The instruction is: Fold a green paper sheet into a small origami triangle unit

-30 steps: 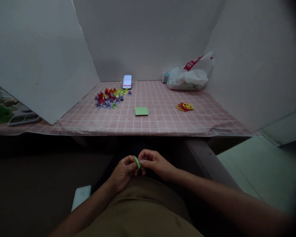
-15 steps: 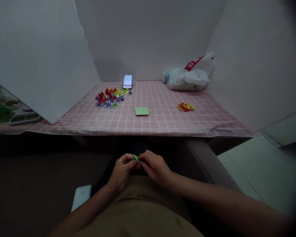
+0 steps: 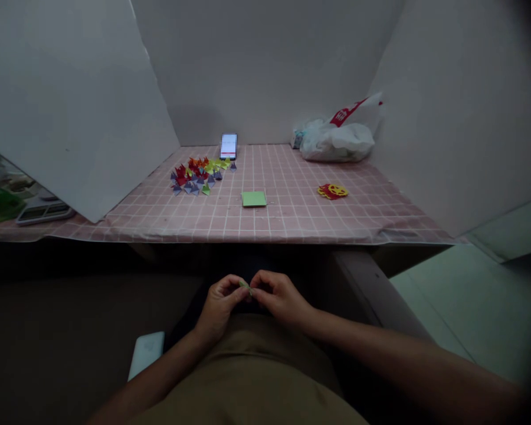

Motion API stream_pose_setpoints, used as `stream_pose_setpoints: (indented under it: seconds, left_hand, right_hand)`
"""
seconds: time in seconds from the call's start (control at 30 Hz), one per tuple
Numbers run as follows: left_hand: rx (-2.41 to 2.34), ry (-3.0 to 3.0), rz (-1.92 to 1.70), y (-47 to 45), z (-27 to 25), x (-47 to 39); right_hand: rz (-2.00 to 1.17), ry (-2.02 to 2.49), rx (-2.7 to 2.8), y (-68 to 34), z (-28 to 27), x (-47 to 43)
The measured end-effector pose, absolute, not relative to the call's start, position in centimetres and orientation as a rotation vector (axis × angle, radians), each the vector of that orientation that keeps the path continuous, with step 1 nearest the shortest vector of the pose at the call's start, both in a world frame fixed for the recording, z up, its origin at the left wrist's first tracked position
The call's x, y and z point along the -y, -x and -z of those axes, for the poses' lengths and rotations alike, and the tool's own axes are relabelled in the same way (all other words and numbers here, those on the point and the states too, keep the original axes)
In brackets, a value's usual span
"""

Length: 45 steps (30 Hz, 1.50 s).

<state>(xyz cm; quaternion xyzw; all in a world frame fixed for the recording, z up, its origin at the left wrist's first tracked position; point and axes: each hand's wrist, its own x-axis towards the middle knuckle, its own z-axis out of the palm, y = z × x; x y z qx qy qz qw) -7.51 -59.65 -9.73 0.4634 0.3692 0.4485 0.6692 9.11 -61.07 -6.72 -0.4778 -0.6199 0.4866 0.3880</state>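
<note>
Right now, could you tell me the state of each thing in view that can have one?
Left hand: closed, pinching the green paper piece
Right hand: also closed on it
Green paper piece: held, mostly hidden
Green paper stack: flat
Colourful paper pieces: folded, grouped together
Phone: propped up, screen lit
Plastic bag: crumpled
Red and yellow cutouts: overlapping

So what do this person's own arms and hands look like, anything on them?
The left hand and right hand are human and bare, without gloves. The forearms show no visible sleeves, watch, cables or markings. The light is too dim to rule out small rings on the fingers. The top is plain olive-brown.
</note>
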Motion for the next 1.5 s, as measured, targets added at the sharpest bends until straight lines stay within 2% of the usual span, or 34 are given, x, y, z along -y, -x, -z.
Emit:
stream_pose_setpoints:
  seconds: [0.1, 0.4, 0.7, 0.97, 1.2, 1.5]
  left_hand:
    - [-0.848, -1.133, -1.052, 7.6, 9.7, 59.5]
    - [-0.911, -1.226, -0.986, 7.6, 9.4, 59.6]
    - [-0.994, -1.255, -1.006, 7.3, 9.7, 60.0]
    - [-0.970, -1.211, -0.984, 6.8, 9.8, 60.1]
    - [-0.936, -1.154, -1.024, 6.8, 10.0, 60.2]
    - [-0.908, -1.168, -0.945, 6.7, 10.7, 60.4]
  right_hand:
    - [-1.262, 1.204, 1.609, -9.2, 6.8, 61.0]
    - [-1.067, 1.173, 1.825, -9.1, 7.1, 61.3]
    - [-1.160, 1.299, 1.743, -8.6, 7.8, 61.8]
    - [-0.956, 1.280, 1.876, -8.7, 8.2, 61.8]
    - [-1.252, 1.293, 1.709, -8.7, 8.3, 61.6]
    - [-1.182, 1.286, 1.712, -9.3, 8.1, 61.1]
